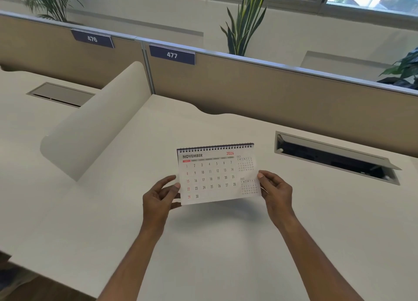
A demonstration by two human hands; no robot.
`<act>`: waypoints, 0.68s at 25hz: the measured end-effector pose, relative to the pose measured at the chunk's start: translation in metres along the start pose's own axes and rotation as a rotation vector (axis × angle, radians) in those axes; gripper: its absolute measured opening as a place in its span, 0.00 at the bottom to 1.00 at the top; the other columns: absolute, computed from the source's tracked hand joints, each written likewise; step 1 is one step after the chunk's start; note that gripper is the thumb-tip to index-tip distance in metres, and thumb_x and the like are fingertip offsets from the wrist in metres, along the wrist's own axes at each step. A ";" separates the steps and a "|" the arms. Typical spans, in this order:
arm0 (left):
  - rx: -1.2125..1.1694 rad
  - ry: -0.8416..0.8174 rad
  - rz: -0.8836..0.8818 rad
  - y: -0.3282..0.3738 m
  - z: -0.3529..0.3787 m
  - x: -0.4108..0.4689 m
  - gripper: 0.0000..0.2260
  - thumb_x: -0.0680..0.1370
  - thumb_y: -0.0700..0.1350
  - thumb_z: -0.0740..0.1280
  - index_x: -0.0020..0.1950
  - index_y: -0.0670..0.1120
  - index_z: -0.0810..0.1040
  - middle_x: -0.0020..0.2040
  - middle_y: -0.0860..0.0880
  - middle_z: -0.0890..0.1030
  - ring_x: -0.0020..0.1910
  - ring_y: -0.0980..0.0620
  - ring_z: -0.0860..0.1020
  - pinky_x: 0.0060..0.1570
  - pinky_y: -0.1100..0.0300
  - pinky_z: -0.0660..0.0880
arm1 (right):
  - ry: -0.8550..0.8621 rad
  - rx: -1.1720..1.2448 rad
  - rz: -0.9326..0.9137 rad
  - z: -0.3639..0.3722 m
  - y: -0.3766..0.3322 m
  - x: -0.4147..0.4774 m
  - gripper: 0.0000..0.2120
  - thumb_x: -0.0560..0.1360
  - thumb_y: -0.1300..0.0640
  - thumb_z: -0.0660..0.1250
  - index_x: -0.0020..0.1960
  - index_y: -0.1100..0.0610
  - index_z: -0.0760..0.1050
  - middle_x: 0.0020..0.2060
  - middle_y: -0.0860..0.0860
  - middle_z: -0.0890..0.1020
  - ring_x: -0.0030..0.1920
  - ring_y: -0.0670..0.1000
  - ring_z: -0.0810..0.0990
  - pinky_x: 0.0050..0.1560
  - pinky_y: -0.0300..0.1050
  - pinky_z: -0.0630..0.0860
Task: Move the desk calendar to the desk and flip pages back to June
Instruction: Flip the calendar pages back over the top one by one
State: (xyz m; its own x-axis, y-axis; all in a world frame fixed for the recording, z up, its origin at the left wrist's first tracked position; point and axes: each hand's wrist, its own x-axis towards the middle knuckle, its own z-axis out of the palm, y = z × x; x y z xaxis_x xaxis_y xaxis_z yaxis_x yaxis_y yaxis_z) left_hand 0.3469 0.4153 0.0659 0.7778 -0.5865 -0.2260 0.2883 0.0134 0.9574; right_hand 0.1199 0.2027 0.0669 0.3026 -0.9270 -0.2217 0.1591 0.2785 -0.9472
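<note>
Head view: the light, bendable desk calendar is pinched at its side edges by the left hand and right hand above the table; its stiffer spiral-bound top is judged the safer hold.

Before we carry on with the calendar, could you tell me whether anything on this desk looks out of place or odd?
One thing: the grey metal cable-tray lid set into the white desk on the right stands propped open, showing the dark cavity. The white spiral-bound desk calendar, held by the left hand and right hand, shows November.
</note>
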 end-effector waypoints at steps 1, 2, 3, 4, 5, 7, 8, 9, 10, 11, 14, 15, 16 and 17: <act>-0.013 -0.012 0.011 0.003 0.000 0.000 0.13 0.80 0.39 0.73 0.63 0.50 0.83 0.46 0.43 0.90 0.41 0.48 0.88 0.37 0.57 0.83 | -0.006 0.002 -0.007 -0.001 -0.004 -0.001 0.08 0.77 0.63 0.72 0.56 0.63 0.83 0.49 0.58 0.88 0.50 0.56 0.87 0.48 0.48 0.84; -0.024 -0.028 0.020 0.006 0.000 0.000 0.15 0.80 0.39 0.73 0.65 0.51 0.81 0.47 0.43 0.90 0.42 0.48 0.88 0.37 0.56 0.83 | -0.012 0.003 -0.012 -0.001 -0.009 -0.001 0.08 0.78 0.62 0.72 0.55 0.62 0.83 0.49 0.58 0.88 0.50 0.56 0.87 0.47 0.47 0.83; -0.031 -0.043 0.031 0.008 0.001 0.000 0.17 0.79 0.39 0.73 0.67 0.52 0.80 0.47 0.43 0.90 0.44 0.47 0.88 0.37 0.56 0.84 | -0.022 0.003 -0.016 -0.001 -0.013 -0.002 0.07 0.78 0.62 0.71 0.55 0.62 0.83 0.49 0.58 0.88 0.50 0.56 0.87 0.48 0.48 0.83; -0.037 -0.052 0.049 0.012 0.001 0.001 0.18 0.79 0.39 0.74 0.67 0.52 0.80 0.47 0.43 0.90 0.45 0.46 0.88 0.37 0.55 0.84 | -0.036 0.004 -0.020 -0.001 -0.018 -0.002 0.06 0.78 0.62 0.71 0.55 0.61 0.83 0.50 0.58 0.88 0.51 0.56 0.87 0.49 0.49 0.83; -0.043 -0.054 0.072 0.015 0.002 0.001 0.17 0.79 0.38 0.74 0.66 0.52 0.81 0.47 0.43 0.90 0.45 0.46 0.88 0.38 0.54 0.84 | -0.054 0.008 -0.021 -0.001 -0.023 -0.003 0.06 0.79 0.62 0.70 0.54 0.60 0.84 0.50 0.58 0.88 0.51 0.56 0.87 0.50 0.49 0.83; -0.047 -0.058 0.126 0.022 0.002 0.004 0.14 0.79 0.35 0.71 0.60 0.50 0.86 0.47 0.42 0.89 0.44 0.46 0.88 0.37 0.54 0.84 | -0.092 0.018 -0.022 -0.001 -0.032 -0.003 0.07 0.80 0.63 0.67 0.53 0.59 0.85 0.51 0.60 0.88 0.49 0.57 0.87 0.47 0.48 0.84; -0.041 -0.070 0.151 0.025 0.003 0.005 0.13 0.79 0.34 0.70 0.57 0.49 0.87 0.48 0.42 0.89 0.43 0.45 0.87 0.38 0.54 0.84 | -0.107 0.021 -0.022 0.000 -0.036 -0.001 0.09 0.80 0.65 0.66 0.52 0.60 0.85 0.51 0.61 0.87 0.48 0.58 0.87 0.44 0.47 0.84; -0.034 -0.086 0.173 0.028 0.003 0.006 0.13 0.80 0.33 0.68 0.54 0.48 0.88 0.48 0.42 0.89 0.44 0.45 0.87 0.38 0.55 0.83 | -0.116 0.024 -0.021 0.001 -0.040 0.000 0.10 0.80 0.66 0.65 0.52 0.60 0.85 0.51 0.62 0.87 0.48 0.58 0.87 0.42 0.46 0.83; -0.030 -0.100 0.193 0.031 0.003 0.008 0.13 0.79 0.33 0.68 0.53 0.47 0.89 0.49 0.43 0.89 0.45 0.45 0.87 0.38 0.56 0.83 | -0.123 0.026 -0.019 0.002 -0.044 0.002 0.11 0.80 0.66 0.64 0.51 0.60 0.85 0.51 0.62 0.87 0.48 0.58 0.87 0.41 0.45 0.83; -0.027 -0.109 0.215 0.033 0.004 0.009 0.14 0.79 0.32 0.68 0.52 0.47 0.89 0.49 0.44 0.89 0.45 0.46 0.87 0.39 0.57 0.83 | -0.131 0.027 -0.020 0.004 -0.048 0.003 0.11 0.80 0.66 0.65 0.51 0.59 0.86 0.51 0.62 0.87 0.48 0.58 0.86 0.42 0.45 0.83; 0.005 -0.123 0.276 0.041 0.005 0.014 0.10 0.79 0.32 0.71 0.53 0.45 0.88 0.49 0.46 0.90 0.44 0.49 0.87 0.40 0.59 0.83 | -0.176 0.017 -0.050 0.011 -0.057 0.008 0.10 0.80 0.65 0.67 0.51 0.57 0.87 0.50 0.59 0.88 0.49 0.57 0.86 0.43 0.45 0.84; 0.025 -0.120 0.299 0.044 0.006 0.016 0.10 0.79 0.33 0.72 0.54 0.45 0.88 0.48 0.46 0.89 0.43 0.49 0.86 0.40 0.59 0.83 | -0.188 0.018 -0.061 0.013 -0.059 0.009 0.10 0.79 0.65 0.67 0.51 0.56 0.87 0.50 0.58 0.88 0.50 0.56 0.86 0.44 0.45 0.84; 0.051 -0.113 0.328 0.046 0.006 0.019 0.09 0.78 0.34 0.73 0.54 0.46 0.88 0.48 0.46 0.89 0.43 0.50 0.85 0.40 0.59 0.83 | -0.193 0.019 -0.067 0.016 -0.061 0.011 0.11 0.79 0.65 0.67 0.50 0.55 0.87 0.49 0.56 0.88 0.50 0.55 0.86 0.44 0.45 0.84; 0.087 -0.103 0.367 0.049 0.007 0.023 0.09 0.78 0.35 0.74 0.54 0.46 0.88 0.49 0.45 0.88 0.44 0.50 0.85 0.40 0.59 0.83 | -0.192 0.017 -0.067 0.018 -0.063 0.014 0.12 0.79 0.66 0.67 0.49 0.53 0.87 0.49 0.54 0.88 0.51 0.54 0.86 0.46 0.46 0.84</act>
State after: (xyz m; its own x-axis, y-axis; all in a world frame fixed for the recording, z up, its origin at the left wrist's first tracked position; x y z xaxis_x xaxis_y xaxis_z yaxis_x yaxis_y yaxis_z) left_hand 0.3748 0.3971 0.1093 0.7591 -0.6337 0.1489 -0.0505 0.1706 0.9840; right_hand 0.1306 0.1765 0.1277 0.4642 -0.8790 -0.1089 0.2000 0.2238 -0.9539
